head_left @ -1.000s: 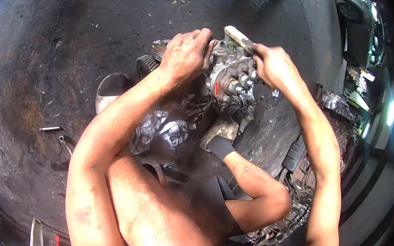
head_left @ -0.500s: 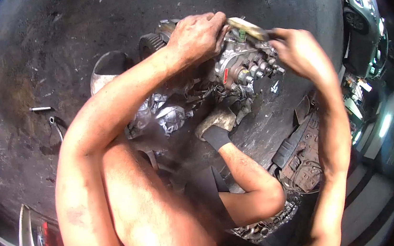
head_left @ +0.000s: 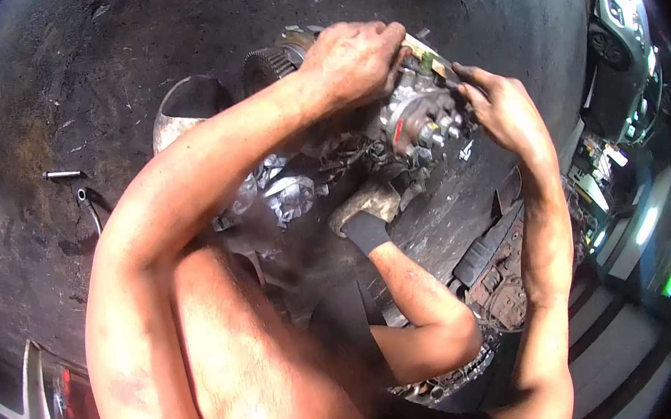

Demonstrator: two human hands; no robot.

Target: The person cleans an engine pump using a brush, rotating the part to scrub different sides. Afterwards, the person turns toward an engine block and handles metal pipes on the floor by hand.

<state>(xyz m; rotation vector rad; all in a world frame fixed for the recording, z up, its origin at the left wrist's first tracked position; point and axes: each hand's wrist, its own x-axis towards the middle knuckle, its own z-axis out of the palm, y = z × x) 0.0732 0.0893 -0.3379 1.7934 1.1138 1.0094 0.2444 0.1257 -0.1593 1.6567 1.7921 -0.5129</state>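
The left hand [head_left: 356, 58] curls over the lumpy silver metal machine [head_left: 411, 113], its grip hidden from me, and the bent right hand [head_left: 506, 108] pinches a long, pale tool [head_left: 432, 58].

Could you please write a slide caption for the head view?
Right hand holding a narrow pale tool over a grey metal machine assembly, left hand near the tool's other end.

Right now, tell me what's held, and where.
The right hand holds a pale, narrow tool by one end; the left hand lies over the grey metal assembly, grip hidden.
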